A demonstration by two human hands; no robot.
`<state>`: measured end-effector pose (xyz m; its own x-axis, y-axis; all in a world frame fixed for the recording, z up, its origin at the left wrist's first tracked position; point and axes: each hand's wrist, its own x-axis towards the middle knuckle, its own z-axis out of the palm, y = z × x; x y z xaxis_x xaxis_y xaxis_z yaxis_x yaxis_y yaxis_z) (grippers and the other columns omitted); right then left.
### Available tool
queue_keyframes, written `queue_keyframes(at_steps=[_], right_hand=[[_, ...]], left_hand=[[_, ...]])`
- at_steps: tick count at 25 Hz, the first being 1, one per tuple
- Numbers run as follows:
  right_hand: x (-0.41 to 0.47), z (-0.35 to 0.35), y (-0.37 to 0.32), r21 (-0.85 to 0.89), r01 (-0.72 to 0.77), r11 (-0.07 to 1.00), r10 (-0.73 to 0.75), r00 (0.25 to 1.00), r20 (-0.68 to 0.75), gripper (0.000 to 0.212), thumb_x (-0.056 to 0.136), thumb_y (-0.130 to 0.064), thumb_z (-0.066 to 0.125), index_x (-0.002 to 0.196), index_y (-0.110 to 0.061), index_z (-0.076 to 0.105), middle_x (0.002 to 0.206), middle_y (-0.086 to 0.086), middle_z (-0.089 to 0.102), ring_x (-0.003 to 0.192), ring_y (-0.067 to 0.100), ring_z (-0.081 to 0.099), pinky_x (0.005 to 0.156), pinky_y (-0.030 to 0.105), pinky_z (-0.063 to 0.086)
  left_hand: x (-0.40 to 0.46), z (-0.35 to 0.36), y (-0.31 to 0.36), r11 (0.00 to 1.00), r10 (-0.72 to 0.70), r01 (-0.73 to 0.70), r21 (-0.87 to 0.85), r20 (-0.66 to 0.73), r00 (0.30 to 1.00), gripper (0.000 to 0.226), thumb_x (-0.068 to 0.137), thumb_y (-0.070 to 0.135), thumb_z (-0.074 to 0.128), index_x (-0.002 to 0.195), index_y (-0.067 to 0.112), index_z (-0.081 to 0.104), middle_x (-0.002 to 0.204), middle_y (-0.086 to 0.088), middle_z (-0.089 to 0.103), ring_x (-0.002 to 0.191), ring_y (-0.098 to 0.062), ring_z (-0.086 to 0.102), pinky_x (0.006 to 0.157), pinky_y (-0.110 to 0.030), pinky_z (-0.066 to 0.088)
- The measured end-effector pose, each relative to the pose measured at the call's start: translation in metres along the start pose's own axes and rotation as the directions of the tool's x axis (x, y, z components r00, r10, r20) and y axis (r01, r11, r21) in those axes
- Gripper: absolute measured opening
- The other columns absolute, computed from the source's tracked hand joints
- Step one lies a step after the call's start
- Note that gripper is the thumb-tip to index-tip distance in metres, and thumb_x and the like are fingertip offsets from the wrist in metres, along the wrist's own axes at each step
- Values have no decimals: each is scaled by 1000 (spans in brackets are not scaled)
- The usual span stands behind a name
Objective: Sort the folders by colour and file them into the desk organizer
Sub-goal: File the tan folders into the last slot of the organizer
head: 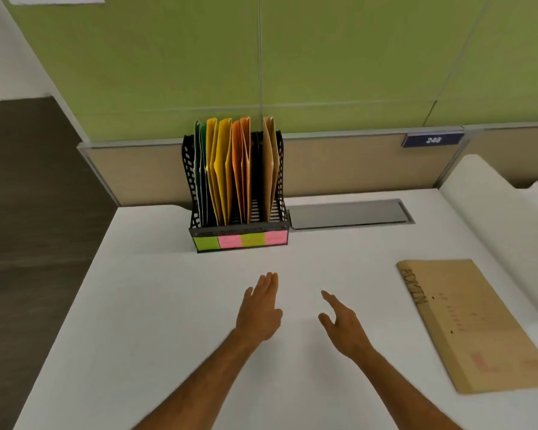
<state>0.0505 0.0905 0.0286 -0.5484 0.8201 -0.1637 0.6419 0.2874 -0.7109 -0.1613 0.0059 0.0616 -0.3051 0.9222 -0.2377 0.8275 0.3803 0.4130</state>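
A black mesh desk organizer (282, 169) stands at the back of the white desk. From left to right it holds green folders (199, 169), yellow folders (219, 169), orange folders (241, 169) and a tan folder (269, 162), all upright. Coloured sticky notes (239, 240) line its front. A brown folder (469, 324) lies flat on the desk at the right. My left hand (260, 308) and my right hand (343, 324) hover over the middle of the desk, both empty with fingers extended, well in front of the organizer.
A grey cable flap (348, 214) is set into the desk right of the organizer. A green and beige partition (354, 162) with a blue number plate (432, 140) runs behind. The desk's left edge drops to dark floor (28, 212). A white raised surface (491, 193) stands at the right.
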Motion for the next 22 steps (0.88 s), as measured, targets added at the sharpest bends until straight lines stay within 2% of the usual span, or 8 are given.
queue_keyframes(at_steps=[4, 12, 15, 19, 22], right_hand=[[-43, -15, 28, -27, -7, 1000, 6, 1000, -18, 57, 103, -26, 53, 156, -23, 31, 162, -3, 33, 154, 17, 18, 121, 36, 22], [-82, -87, 111, -30, -75, 997, 75, 997, -7, 59, 103, -29, 52, 157, -28, 27, 165, -3, 26, 155, 13, 12, 123, 38, 17], [-92, -126, 144, -27, -77, 997, 76, 996, -45, 59, 102, -26, 55, 156, -26, 30, 164, 0, 27, 154, 15, 16, 118, 28, 12], [-100, -172, 188, -76, -81, 994, 77, 996, -54, 59, 102, -26, 55, 156, -22, 31, 164, 3, 28, 152, 24, 22, 122, 40, 19], [-106, -198, 221, -96, -75, 993, 73, 997, -27, 58, 101, -22, 56, 154, -15, 34, 161, 8, 34, 149, 26, 29, 122, 41, 23]], left_hand=[[-30, 29, 45, 999, 51, -51, -19, 41, 998, 79, 104, 29, 50, 161, 20, -4, 169, 1, -7, 156, -17, -5, 127, -39, 3], [-38, 75, 128, 995, 89, -87, -49, 41, 995, 78, 104, 30, 50, 161, 20, -2, 169, 2, -4, 156, -15, -4, 126, -37, 1], [-38, 100, 176, 994, 77, -74, -84, 37, 996, 76, 104, 29, 49, 161, 20, -1, 170, 3, -2, 156, -14, -3, 126, -36, 1], [-39, 142, 231, 990, 43, -33, -137, 68, 997, 75, 104, 29, 50, 161, 21, 2, 169, 3, 1, 156, -14, 0, 125, -35, 3], [-37, 165, 260, 988, 38, -25, -153, 81, 996, 74, 104, 30, 50, 161, 21, 4, 169, 3, 3, 156, -15, 2, 125, -34, 3]])
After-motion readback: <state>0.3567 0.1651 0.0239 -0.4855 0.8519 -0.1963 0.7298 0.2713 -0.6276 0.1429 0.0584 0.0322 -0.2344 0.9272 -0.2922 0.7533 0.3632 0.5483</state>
